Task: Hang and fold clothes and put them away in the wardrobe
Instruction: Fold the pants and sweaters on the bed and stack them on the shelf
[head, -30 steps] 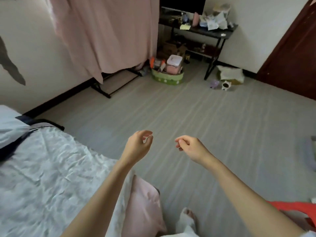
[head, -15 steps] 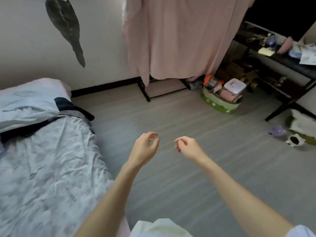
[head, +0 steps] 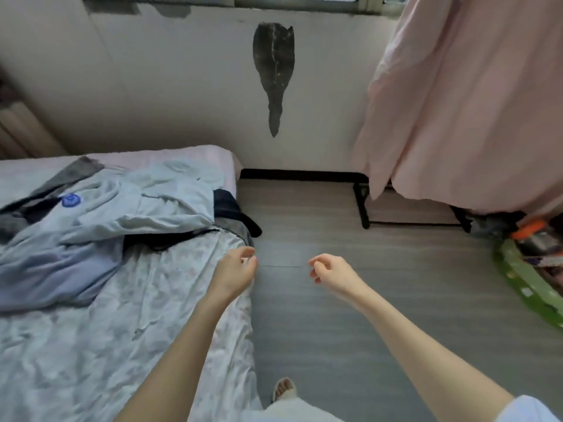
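The bed (head: pixel 91 345) occupies the left, its far end near the wall (head: pixel 152 86). A pile of clothes (head: pixel 115 214) lies on the bed's far half. The floor (head: pixel 350 330) lies right of the bed. A hanging cloth (head: pixel 472 102) stands far right, over a floor frame (head: pixel 365 208). A tub (head: pixel 530 284) sits at the right edge.

A dark, peeling patch (head: pixel 274 71) marks the pale wall (head: pixel 152 86) — it tapers downward to a point. A black baseboard (head: pixel 298 173) runs along the grey striped floor (head: pixel 350 315). At the far right edge sits a green basket (head: pixel 527 287) — its contents are blurred
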A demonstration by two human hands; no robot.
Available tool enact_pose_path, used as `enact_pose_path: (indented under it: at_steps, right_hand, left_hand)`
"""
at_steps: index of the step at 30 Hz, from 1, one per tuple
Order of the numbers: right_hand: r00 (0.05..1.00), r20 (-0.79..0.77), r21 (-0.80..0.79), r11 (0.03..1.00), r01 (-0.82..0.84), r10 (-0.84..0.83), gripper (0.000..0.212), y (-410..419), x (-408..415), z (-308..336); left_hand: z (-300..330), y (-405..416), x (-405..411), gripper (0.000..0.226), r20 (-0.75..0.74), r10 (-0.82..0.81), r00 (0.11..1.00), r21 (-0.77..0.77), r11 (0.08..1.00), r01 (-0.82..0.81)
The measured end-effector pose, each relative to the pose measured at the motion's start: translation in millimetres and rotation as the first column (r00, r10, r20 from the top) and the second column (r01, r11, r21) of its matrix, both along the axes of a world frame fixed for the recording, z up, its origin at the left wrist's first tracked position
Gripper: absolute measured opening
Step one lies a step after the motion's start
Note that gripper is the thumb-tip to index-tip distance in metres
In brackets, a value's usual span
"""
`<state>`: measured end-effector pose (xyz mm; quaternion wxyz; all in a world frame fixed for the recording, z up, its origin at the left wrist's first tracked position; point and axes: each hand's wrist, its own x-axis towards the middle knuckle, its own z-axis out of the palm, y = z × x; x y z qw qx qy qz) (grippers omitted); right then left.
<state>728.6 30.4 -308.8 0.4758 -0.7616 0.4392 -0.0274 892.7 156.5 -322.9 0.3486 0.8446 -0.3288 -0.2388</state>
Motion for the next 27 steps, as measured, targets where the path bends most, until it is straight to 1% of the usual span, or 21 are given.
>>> enact_pose_path:
  at_steps: [4,6,8,9,12,15,16,17,18,19,20,22,24,26,27]
  right_hand:
    - [0.99,-0.01,-0.021,0.99,-0.138,0.138,0.03,-26,96,-1]
    - [0.976,-0.041,-0.02,0.976,-0.215,0.214,0.03,-34,141,-10]
    - [0.961,-0.071,-0.022,0.963,-0.267,0.265,0.031,-39,175,-21]
    - [0.95,-0.081,-0.016,0.952,-0.304,0.302,0.031,-43,205,-33]
    - [0.918,-0.105,-0.03,0.921,-0.388,0.383,0.033,-44,262,-56]
    - [0.869,-0.138,-0.067,0.871,-0.486,0.475,0.036,-43,317,-79]
    - [0.844,-0.153,-0.051,0.849,-0.526,0.514,0.036,-47,357,-97]
    - [0.83,-0.16,-0.076,0.831,-0.551,0.535,0.036,-46,360,-99]
    - [0.806,-0.174,-0.083,0.808,-0.584,0.565,0.036,-47,383,-106]
    - [0.782,-0.194,-0.077,0.786,-0.614,0.592,0.036,-49,402,-115]
    - [0.753,-0.217,-0.076,0.758,-0.647,0.621,0.037,-52,448,-132]
    - [0.697,-0.247,-0.1,0.698,-0.709,0.673,0.04,-51,496,-146]
    - [0.648,-0.266,-0.128,0.641,-0.757,0.713,0.043,-48,542,-162]
    - [0.639,-0.301,-0.168,0.62,-0.766,0.708,0.048,-42,575,-179]
    - [0.639,-0.315,-0.187,0.614,-0.767,0.702,0.051,-41,585,-182]
  left_hand:
    - [-9,-11,83,0.029,-0.006,0.111,0.994,0.031,0.993,-0.11]
    - [-20,-6,122,0.031,-0.018,0.184,0.983,0.077,0.98,-0.182]
    - [-32,2,153,0.033,-0.004,0.216,0.976,0.132,0.968,-0.214]
    - [-42,6,178,0.034,0.009,0.241,0.971,0.169,0.956,-0.239]
    - [-63,14,234,0.039,0.03,0.254,0.967,0.243,0.936,-0.253]
    - [-82,17,292,0.044,0.09,0.248,0.964,0.331,0.906,-0.264]
    - [-95,18,329,0.045,0.096,0.276,0.956,0.368,0.883,-0.292]
    - [-95,17,333,0.045,0.113,0.269,0.957,0.382,0.877,-0.292]
    - [-100,16,353,0.047,0.114,0.281,0.953,0.407,0.862,-0.303]
    - [-105,14,370,0.049,0.115,0.316,0.942,0.42,0.844,-0.334]
    - [-116,9,412,0.052,0.119,0.359,0.926,0.444,0.815,-0.373]
    - [-130,2,457,0.059,0.124,0.417,0.9,0.495,0.76,-0.42]
    - [-149,-4,495,0.07,0.112,0.424,0.899,0.564,0.717,-0.409]
    - [-171,-8,515,0.084,0.093,0.401,0.911,0.638,0.678,-0.364]
    - [-181,-9,520,0.089,0.106,0.379,0.919,0.672,0.654,-0.348]
